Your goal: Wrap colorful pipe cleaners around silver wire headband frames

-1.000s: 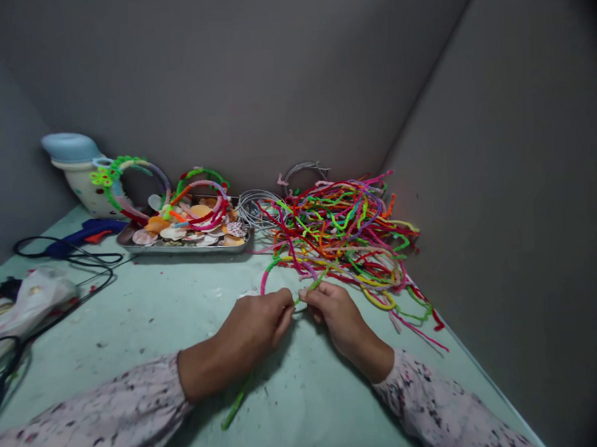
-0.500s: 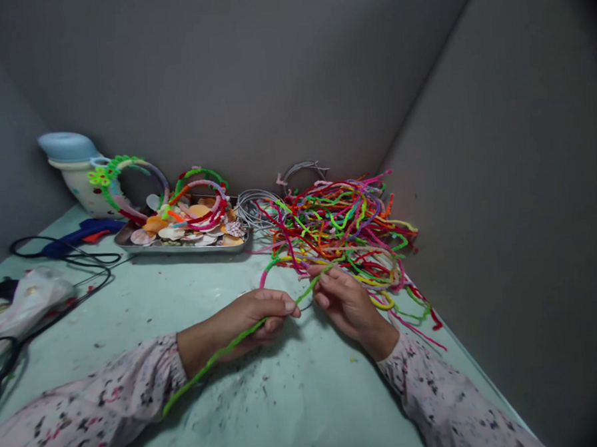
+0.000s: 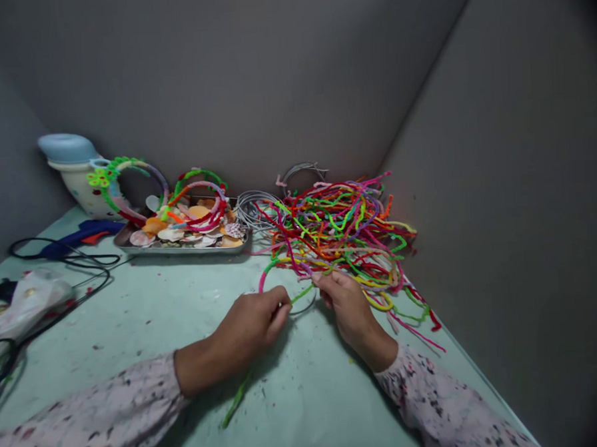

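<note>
A green pipe cleaner (image 3: 302, 294) stretches between my two hands, its loose tail hanging below my left wrist. My left hand (image 3: 249, 329) is closed on it, knuckles up. Thumb and fingers of my right hand (image 3: 350, 311) pinch a wire ring together with the other end of the green pipe cleaner. Green, pink, yellow and purple wrapping covers part of the wire ring (image 3: 263, 280); its near side is bare grey wire. My left hand partly hides the ring's left side.
Behind my right hand lies a tangled heap of coloured pipe cleaners (image 3: 338, 221). Coiled grey wire (image 3: 258, 209) sits beside a metal tray (image 3: 190, 250) of shells and wrapped rings. At left are a blue glue gun (image 3: 74, 238), black cord (image 3: 98, 264), plastic bag (image 3: 42, 297) and lidded container (image 3: 83, 185).
My left hand has turned over, knuckles now up, still gripping the green pipe cleaner. The tail has swung right, off my left forearm. My right hand has shifted slightly down.
</note>
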A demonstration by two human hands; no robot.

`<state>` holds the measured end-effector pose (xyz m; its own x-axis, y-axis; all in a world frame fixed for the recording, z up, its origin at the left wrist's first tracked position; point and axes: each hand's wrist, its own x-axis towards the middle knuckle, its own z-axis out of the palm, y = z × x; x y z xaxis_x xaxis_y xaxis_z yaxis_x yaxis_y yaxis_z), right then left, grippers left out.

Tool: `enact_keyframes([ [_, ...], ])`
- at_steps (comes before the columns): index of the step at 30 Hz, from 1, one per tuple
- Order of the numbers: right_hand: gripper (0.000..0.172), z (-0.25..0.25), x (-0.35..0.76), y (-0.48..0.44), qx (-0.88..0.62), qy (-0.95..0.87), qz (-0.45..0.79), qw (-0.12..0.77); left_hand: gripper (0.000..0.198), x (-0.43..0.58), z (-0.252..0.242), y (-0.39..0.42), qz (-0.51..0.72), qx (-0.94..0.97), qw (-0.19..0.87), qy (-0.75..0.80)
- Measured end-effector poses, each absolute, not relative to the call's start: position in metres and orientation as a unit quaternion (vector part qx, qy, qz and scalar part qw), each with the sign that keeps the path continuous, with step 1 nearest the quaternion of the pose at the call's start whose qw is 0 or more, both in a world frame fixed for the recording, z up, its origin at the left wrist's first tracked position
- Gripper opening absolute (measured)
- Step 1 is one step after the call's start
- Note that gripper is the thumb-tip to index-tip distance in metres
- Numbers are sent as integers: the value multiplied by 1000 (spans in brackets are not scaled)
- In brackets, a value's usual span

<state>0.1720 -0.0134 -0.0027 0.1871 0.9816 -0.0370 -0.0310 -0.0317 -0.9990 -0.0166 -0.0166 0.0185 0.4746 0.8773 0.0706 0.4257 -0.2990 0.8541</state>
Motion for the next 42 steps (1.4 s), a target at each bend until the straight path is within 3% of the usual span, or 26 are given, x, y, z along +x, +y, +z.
enact_keyframes([
  [3,30,0,176,-11,-520,-428,527,519,17,-15,18,-19,262,748,433,429],
  [7,17,8,185,-11,-398,-421,641,503,21,-15,20,-15,255,587,642,421],
  [9,27,11,188,-13,-352,-422,678,488,20,-17,20,-13,243,514,728,383],
  [11,34,10,188,-15,-330,-437,695,467,18,-19,19,-12,221,464,789,336],
  [16,22,-2,185,-15,-361,-489,645,463,15,-22,18,-14,196,423,836,288],
  [22,28,2,177,-17,-471,-517,534,474,18,-17,15,-13,223,505,750,364],
  [30,35,8,172,-18,-590,-566,388,425,19,-13,9,-13,235,718,495,430],
  [34,32,4,171,-17,-579,-494,477,439,18,-16,12,-18,196,840,290,415],
  [37,26,2,170,-17,-546,-426,559,456,20,-18,13,-22,167,877,206,400],
  [40,22,1,170,-17,-537,-396,588,458,20,-16,13,-22,178,867,218,411],
  [42,26,2,171,-17,-517,-401,599,461,19,-15,13,-19,210,830,290,427],
])
